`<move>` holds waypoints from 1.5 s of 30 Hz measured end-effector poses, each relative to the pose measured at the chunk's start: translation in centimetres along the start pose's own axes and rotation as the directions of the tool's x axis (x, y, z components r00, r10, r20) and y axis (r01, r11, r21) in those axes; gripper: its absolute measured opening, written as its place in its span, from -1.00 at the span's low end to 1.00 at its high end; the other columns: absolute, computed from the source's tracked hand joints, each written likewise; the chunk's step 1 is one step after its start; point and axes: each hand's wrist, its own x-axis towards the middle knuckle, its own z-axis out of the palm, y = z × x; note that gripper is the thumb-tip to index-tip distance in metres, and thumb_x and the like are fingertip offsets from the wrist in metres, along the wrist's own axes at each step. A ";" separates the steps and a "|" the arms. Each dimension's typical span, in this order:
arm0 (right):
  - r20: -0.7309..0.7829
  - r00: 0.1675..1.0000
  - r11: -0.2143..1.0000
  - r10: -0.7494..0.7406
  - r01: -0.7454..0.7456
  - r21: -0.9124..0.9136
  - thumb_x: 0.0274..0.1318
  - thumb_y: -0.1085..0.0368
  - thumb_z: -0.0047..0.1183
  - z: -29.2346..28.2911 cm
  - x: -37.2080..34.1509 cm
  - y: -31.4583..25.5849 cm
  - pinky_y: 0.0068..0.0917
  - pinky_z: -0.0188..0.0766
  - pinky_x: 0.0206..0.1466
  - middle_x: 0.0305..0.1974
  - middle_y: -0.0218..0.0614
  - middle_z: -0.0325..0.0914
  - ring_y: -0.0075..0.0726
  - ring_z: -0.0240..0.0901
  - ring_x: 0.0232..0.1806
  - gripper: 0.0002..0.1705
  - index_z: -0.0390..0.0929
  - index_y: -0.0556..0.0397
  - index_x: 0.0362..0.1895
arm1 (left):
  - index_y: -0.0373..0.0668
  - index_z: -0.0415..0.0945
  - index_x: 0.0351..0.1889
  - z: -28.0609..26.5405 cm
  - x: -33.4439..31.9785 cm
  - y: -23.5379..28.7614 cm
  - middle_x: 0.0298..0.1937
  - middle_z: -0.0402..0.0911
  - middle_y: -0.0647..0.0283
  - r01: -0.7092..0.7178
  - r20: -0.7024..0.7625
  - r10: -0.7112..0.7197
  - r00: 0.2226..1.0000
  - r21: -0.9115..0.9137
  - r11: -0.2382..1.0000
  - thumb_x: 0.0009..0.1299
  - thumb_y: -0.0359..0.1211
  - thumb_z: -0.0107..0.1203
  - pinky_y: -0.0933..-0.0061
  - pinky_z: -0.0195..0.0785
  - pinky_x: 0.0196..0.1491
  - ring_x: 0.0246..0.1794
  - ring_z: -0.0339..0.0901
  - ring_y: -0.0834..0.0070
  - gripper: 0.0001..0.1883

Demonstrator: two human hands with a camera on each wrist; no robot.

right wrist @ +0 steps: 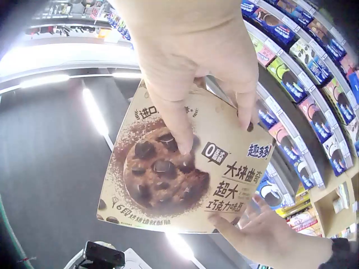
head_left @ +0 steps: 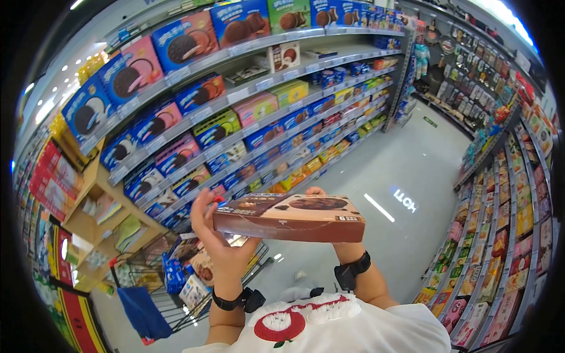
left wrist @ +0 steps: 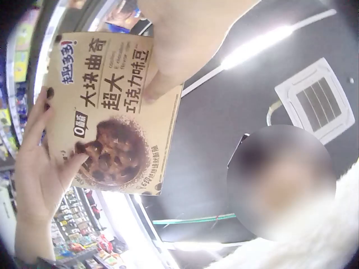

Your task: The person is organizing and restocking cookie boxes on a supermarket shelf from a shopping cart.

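Note:
A flat brown and tan cookie box (head_left: 288, 226) is held up in front of the chest, between both hands. Its broad face, in the right wrist view, carries a large chocolate-chip cookie picture (right wrist: 162, 174) and dark printed characters. My left hand (head_left: 223, 247) grips the box's left end, thumb on the printed face in the left wrist view. At the other end my right hand (head_left: 347, 252) holds on, mostly hidden behind the box in the head view. In the right wrist view the right thumb lies over the cookie picture.
Below the left hand stands a shopping cart (head_left: 194, 288) with several packages and a blue cloth (head_left: 143, 312) on it. Cookie shelves (head_left: 247, 94) curve along the left; more snack shelves (head_left: 500, 235) line the right. A shiny floor aisle (head_left: 376, 182) runs between them.

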 end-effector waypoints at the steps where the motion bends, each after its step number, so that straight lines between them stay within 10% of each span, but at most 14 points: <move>1: -0.003 0.999 0.999 -0.032 0.032 0.005 0.14 0.22 -0.01 0.3 0.2 -0.8 -0.29 0.50 0.02 0.04 0.01 0.38 -0.10 0.39 0.07 -0.61 0.26 0.04 0.02 | -0.20 0.27 0.08 0.6 0.2 -0.9 0.19 0.26 0.03 0.067 0.062 -0.064 0.996 -0.051 0.996 -0.12 -0.37 0.40 0.23 0.06 0.24 0.23 0.19 0.22 -0.24; 7: -0.053 0.997 0.992 0.057 -0.050 0.117 0.18 0.13 -0.06 -2.6 2.0 -4.1 -0.21 0.43 0.13 0.16 0.04 0.24 -0.05 0.33 0.14 -0.43 0.14 0.13 0.19 | -0.21 0.32 -0.02 4.2 1.0 -5.0 0.05 0.42 0.06 0.289 0.269 -0.227 0.936 -0.219 0.932 -0.12 -0.51 0.35 0.36 0.21 0.17 0.09 0.38 0.32 -0.36; 11: -0.223 0.973 0.975 0.062 -0.107 -0.195 0.18 -0.17 -0.21 -5.3 3.8 -4.9 -0.07 0.09 0.33 0.28 -0.05 0.10 -0.03 0.10 0.29 -0.16 -0.10 0.08 0.36 | -0.21 0.34 -0.08 6.0 2.0 -7.4 0.00 0.44 0.08 0.306 0.257 -0.251 0.933 -0.203 0.930 -0.11 -0.48 0.37 0.34 0.19 0.18 0.09 0.38 0.31 -0.41; 45: -0.312 0.870 0.883 0.382 -0.244 0.401 0.07 -0.17 -0.24 -14.6 4.0 -21.8 -0.12 0.10 0.26 0.23 -0.10 0.22 -0.06 0.18 0.22 -0.25 0.17 0.04 0.23 | -0.15 0.44 -0.15 24.1 -0.2 -6.8 -0.09 0.53 0.17 0.037 0.208 -0.074 0.975 0.176 0.984 -0.13 -0.47 0.39 0.37 0.33 0.02 -0.01 0.48 0.24 -0.48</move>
